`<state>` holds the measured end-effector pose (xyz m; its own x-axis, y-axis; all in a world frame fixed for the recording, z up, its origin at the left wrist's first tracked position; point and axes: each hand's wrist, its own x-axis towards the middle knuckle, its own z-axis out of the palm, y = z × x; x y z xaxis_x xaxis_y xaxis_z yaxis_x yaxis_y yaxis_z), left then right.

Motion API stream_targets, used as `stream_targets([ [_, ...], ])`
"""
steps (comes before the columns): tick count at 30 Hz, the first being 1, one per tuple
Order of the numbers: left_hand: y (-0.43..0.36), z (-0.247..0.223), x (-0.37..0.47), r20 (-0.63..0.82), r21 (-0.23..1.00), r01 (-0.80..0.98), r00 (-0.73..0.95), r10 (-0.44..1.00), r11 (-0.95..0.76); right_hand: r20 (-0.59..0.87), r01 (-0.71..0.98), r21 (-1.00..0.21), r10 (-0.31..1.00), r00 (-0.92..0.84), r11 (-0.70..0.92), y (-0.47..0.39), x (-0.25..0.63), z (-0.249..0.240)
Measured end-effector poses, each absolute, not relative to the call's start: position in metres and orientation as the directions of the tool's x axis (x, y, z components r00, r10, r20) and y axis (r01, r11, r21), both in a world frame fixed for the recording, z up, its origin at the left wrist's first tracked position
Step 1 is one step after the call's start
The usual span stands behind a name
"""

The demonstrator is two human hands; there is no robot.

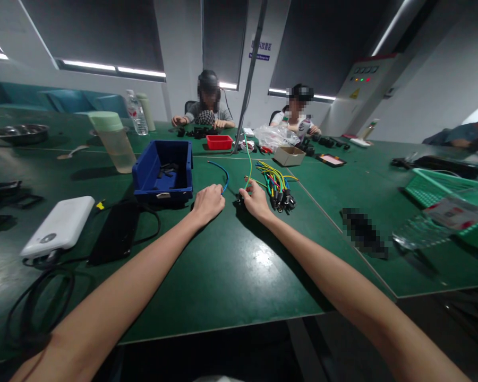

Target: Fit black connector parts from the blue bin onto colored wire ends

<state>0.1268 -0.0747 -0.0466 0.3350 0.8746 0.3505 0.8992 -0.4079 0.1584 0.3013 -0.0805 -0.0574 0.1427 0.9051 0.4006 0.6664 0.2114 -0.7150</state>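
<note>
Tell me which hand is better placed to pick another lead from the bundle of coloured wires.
Right, probably. The right hand rests on the table directly beside the bundle of coloured wires. The left hand is farther away, by the blue wire and blue bin.

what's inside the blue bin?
A few small black parts lie on the floor of the blue bin, toward its far side. The near wall hides the front strip of the floor, so anything lying there cannot be seen.
</note>
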Motion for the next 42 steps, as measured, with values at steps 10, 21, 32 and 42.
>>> stream_targets([
  [10, -0.073, -0.049, 0.125, 0.375, 0.162, 0.886, 0.351, 0.858, -0.434, 0.379, 0.884, -0.436, 0.925, 0.012, 0.167, -0.1, 0.313, -0.021],
  [21, -0.075, -0.047, 0.127, 0.352, 0.153, 0.89, 0.356, 0.865, -0.429, 0.316, 0.998, 0.041, 0.946, -0.063, 0.053, -0.116, 0.332, -0.012],
  [32, -0.074, -0.047, 0.129, 0.353, 0.159, 0.891, 0.351, 0.867, -0.425, 0.396, 0.986, 0.075, 0.912, 0.108, -0.149, -0.114, 0.36, -0.001],
  [42, -0.075, -0.046, 0.129, 0.344, 0.128, 0.895, 0.364, 0.865, -0.428, 0.351, 0.957, 0.051, 0.902, 0.252, -0.287, -0.114, 0.374, 0.008],
])
